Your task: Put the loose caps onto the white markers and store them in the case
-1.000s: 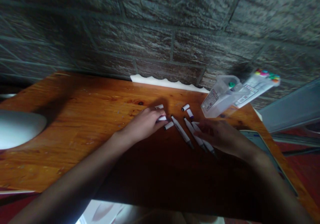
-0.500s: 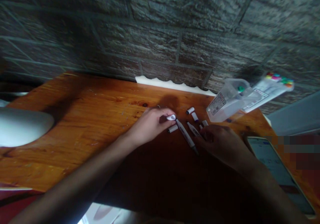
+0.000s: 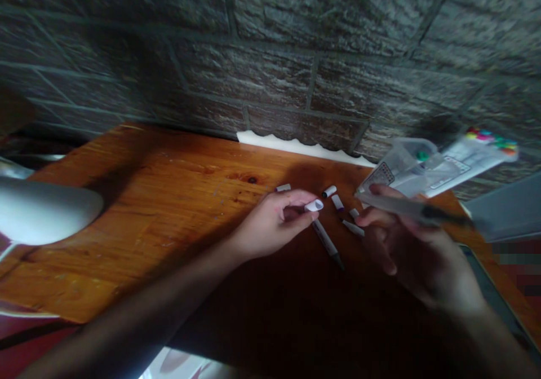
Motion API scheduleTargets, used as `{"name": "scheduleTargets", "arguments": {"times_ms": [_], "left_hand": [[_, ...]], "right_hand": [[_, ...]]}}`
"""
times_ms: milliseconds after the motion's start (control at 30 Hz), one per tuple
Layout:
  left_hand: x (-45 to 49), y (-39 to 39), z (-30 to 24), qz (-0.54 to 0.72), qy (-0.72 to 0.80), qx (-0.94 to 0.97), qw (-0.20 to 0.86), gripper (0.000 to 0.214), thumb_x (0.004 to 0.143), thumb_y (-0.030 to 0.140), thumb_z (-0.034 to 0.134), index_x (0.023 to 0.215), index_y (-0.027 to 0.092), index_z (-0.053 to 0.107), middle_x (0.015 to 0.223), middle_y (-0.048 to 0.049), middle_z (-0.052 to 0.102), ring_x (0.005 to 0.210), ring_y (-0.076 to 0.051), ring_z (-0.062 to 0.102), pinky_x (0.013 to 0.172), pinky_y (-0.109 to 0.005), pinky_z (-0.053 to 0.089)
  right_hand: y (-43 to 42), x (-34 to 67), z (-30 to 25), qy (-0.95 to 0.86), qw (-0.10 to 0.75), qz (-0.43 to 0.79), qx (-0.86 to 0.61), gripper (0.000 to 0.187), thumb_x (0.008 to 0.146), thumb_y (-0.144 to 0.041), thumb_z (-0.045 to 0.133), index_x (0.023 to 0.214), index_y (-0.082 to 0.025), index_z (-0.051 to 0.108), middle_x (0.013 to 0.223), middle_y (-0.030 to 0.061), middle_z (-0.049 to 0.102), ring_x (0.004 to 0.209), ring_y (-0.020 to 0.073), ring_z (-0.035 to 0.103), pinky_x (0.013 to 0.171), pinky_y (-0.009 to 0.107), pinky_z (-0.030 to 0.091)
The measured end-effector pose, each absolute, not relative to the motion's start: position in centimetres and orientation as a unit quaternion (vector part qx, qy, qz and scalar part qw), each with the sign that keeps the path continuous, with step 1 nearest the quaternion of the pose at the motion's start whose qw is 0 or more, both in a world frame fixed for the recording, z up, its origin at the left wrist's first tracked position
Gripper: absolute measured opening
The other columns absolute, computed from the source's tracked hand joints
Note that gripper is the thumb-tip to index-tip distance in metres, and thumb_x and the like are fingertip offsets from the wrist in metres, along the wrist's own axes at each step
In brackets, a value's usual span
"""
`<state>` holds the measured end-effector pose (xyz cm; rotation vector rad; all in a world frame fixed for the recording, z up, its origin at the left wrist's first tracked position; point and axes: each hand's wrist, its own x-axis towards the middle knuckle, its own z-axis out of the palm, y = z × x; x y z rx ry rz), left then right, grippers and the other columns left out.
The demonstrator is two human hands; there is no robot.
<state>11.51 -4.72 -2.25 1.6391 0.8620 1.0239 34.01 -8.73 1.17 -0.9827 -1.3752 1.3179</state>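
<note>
White plastic cap (image 3: 314,205) sat pinched in the left hand (image 3: 270,224); the right hand (image 3: 406,249) gripped a blurred white marker (image 3: 406,208). One more marker (image 3: 327,245) and roughly four caps (image 3: 337,202) lay on the orange wooden table (image 3: 127,210), open leftward.

Brick-pattern wall (image 3: 270,69) behind wooden desk (image 3: 139,215)

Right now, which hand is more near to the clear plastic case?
The right hand is nearer: its fingers are raised just in front of the near corner of the clear plastic case. The left hand is farther, to the left of the case.
</note>
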Motion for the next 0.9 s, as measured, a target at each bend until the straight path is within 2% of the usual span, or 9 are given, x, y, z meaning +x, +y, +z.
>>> {"name": "scheduleTargets", "arguments": {"times_ms": [100,167,267,367,533,633,800,900], "left_hand": [[11.7,-5.0,-2.1,0.415,0.346,0.687,0.485,0.017,0.089,0.021,0.065,0.104,0.013,0.069,0.102,-0.0070,0.073,0.091,-0.016,0.070,0.082,-0.026,0.057],[11.7,-5.2,-2.0,0.396,0.343,0.703,0.482,0.017,0.090,0.021,0.063,0.104,0.013,0.069,0.102,-0.0071,0.074,0.090,-0.016,0.070,0.080,-0.025,0.057],[11.7,-5.4,-2.0,0.368,0.335,0.728,0.472,0.018,0.093,0.023,0.060,0.105,0.013,0.069,0.105,-0.0081,0.074,0.093,-0.017,0.070,0.084,-0.027,0.056],[11.7,-5.4,-2.1,0.347,0.329,0.745,0.465,0.021,0.095,0.024,0.057,0.108,0.014,0.068,0.108,-0.0087,0.073,0.096,-0.018,0.070,0.087,-0.028,0.055],[11.8,-5.6,-2.2,0.339,0.336,0.753,0.454,0.020,0.095,0.024,0.055,0.109,0.015,0.067,0.110,-0.0078,0.073,0.099,-0.019,0.069,0.087,-0.027,0.054],[11.8,-5.6,-2.0,0.333,0.343,0.756,0.447,0.020,0.096,0.026,0.055,0.108,0.016,0.068,0.107,-0.0063,0.073,0.093,-0.017,0.069,0.081,-0.025,0.054],[11.7,-5.4,-1.7,0.316,0.345,0.761,0.449,0.021,0.097,0.027,0.054,0.109,0.016,0.068,0.099,-0.0042,0.073,0.082,-0.013,0.067,0.072,-0.021,0.052],[11.7,-5.4,-1.6,0.314,0.338,0.746,0.479,0.022,0.098,0.028,0.054,0.111,0.016,0.066,0.103,-0.0044,0.073,0.076,-0.011,0.065,0.070,-0.020,0.052]], "right_hand": [[-8.8,33.5,0.6,-0.589,0.489,0.469,-0.440,0.022,0.094,-0.037,0.061,0.114,-0.028,0.063,0.089,0.0009,0.075,0.043,0.0090,0.052,0.042,0.024,0.046],[-9.1,33.1,0.4,-0.606,0.506,0.398,-0.468,0.014,0.094,-0.034,0.062,0.105,-0.026,0.067,0.082,0.0004,0.073,0.048,0.0097,0.056,0.044,0.023,0.047],[-9.7,32.6,0.2,-0.646,0.533,0.283,-0.466,0.009,0.092,-0.028,0.065,0.097,-0.026,0.072,0.098,0.0030,0.074,0.075,0.0147,0.069,0.063,0.026,0.057],[-10.0,32.5,0.1,-0.682,0.532,0.202,-0.460,0.012,0.089,-0.020,0.067,0.098,-0.026,0.072,0.102,0.0026,0.075,0.089,0.0171,0.071,0.080,0.029,0.058],[-9.9,32.6,0.2,-0.722,0.492,0.163,-0.459,0.014,0.090,-0.018,0.067,0.102,-0.024,0.070,0.101,0.0033,0.074,0.089,0.0172,0.071,0.077,0.028,0.058],[-9.8,32.4,0.1,-0.742,0.462,0.151,-0.462,0.018,0.090,-0.020,0.067,0.107,-0.024,0.068,0.100,0.0025,0.075,0.089,0.0169,0.072,0.076,0.026,0.058],[-9.8,32.3,0.0,-0.773,0.413,0.104,-0.469,0.015,0.090,-0.022,0.068,0.105,-0.025,0.069,0.101,0.0024,0.075,0.092,0.0167,0.072,0.084,0.027,0.057],[-9.4,32.8,0.1,-0.754,0.433,0.079,-0.487,0.019,0.089,-0.022,0.068,0.109,-0.023,0.069,0.104,0.0051,0.075,0.094,0.0193,0.072,0.087,0.030,0.056]]}}
